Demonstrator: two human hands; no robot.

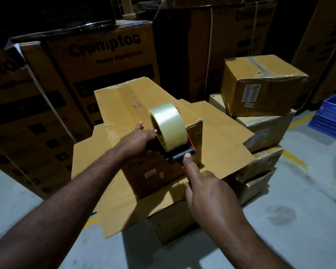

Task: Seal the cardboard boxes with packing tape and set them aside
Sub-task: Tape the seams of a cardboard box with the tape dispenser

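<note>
A long cardboard box [124, 101] lies in front of me, resting inside a larger box [221, 144] whose flaps are spread open. At the long box's near end sits a tape dispenser [180, 154] with a roll of clear packing tape [169, 125]. My right hand [208, 193] grips the dispenser's orange handle, index finger stretched onto its black roller. My left hand [138, 139] rests on the box top beside the roll, fingers by the dispenser's front; the fingertips are hidden.
Tall printed appliance cartons [105, 55] wall off the left and back. To the right stands a stack of smaller cardboard boxes [260, 86], with a blue plastic crate [332, 115] beyond it. Grey concrete floor [299, 210] with yellow lines lies to the right and near me.
</note>
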